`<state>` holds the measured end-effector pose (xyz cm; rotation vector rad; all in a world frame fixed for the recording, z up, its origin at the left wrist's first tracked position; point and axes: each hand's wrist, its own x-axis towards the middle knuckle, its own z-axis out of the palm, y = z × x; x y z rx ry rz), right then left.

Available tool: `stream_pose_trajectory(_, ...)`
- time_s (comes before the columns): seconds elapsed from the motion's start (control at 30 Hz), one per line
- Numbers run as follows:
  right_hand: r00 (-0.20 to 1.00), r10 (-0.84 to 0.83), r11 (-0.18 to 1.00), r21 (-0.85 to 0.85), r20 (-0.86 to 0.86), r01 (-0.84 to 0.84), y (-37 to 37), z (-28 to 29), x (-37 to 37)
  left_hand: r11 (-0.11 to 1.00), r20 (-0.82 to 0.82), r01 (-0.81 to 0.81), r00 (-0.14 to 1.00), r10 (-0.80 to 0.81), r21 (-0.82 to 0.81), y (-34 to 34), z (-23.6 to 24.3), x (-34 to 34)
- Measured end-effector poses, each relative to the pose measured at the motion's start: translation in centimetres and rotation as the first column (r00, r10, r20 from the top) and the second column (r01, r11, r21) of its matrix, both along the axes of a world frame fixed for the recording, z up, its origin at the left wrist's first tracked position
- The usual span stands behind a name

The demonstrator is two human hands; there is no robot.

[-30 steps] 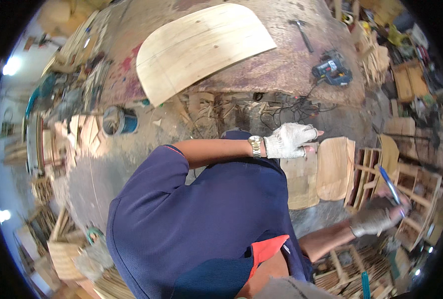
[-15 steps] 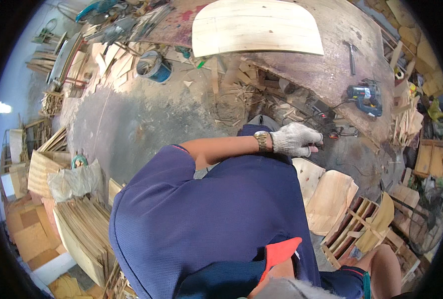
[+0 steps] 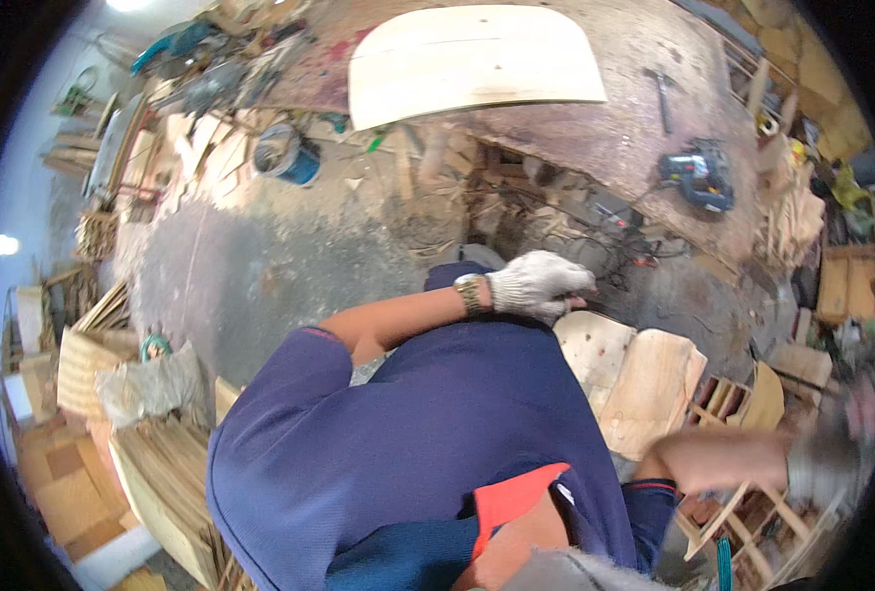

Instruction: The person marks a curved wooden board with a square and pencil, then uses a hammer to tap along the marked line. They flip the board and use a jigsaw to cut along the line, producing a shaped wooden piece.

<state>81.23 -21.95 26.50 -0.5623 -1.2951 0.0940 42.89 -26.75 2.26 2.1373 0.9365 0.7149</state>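
Note:
My left hand, in a white knit glove with a metal watch at the wrist, rests over my lap. Its fingers are curled in, and I cannot make out whether anything is in them. Just beside it, on the right, lie pale curved wood panels, one dotted with dark spots. Far to the right, my right hand is stretched out in a greyish glove. Motion smears it, so its fingers and anything in them are unclear. A slatted wooden crate lies just below that forearm.
A large rounded wood panel lies on the worktable, with a hammer and a corded jigsaw to its right. On the floor stands a blue bucket. Stacked curved boards are at my left.
My right arm has swung outward and up to the right, over the crate. My left hand has shifted slightly left in the picture, along with the whole scene.

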Motion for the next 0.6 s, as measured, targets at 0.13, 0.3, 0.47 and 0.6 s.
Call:
stream_pose_trajectory(0.13,0.987,-0.087,0.676,-0.736,-0.133,-0.04,4.0,-25.1,-0.3,0.999,0.042,-0.029,0.999,0.03,-0.029,0.5,0.4,-0.7)
stream_pose_trajectory(0.3,0.37,0.463,0.111,-0.466,0.806,0.878,-13.9,-60.6,-7.1,0.999,0.03,-0.04,0.999,0.041,-0.035,1.9,0.8,-2.1)
stream_pose_trajectory(0.47,0.852,0.356,-0.456,-0.725,0.383,0.516,-27.6,-63.6,-10.9,0.999,-0.001,0.015,1.0,-0.015,-0.032,4.0,0.3,-6.8)
stream_pose_trajectory(0.6,0.947,0.017,-0.579,-0.769,0.32,0.27,-30.2,-55.9,-16.6,0.997,-0.001,-0.003,1.0,0.003,-0.083,6.2,-0.3,-11.7)
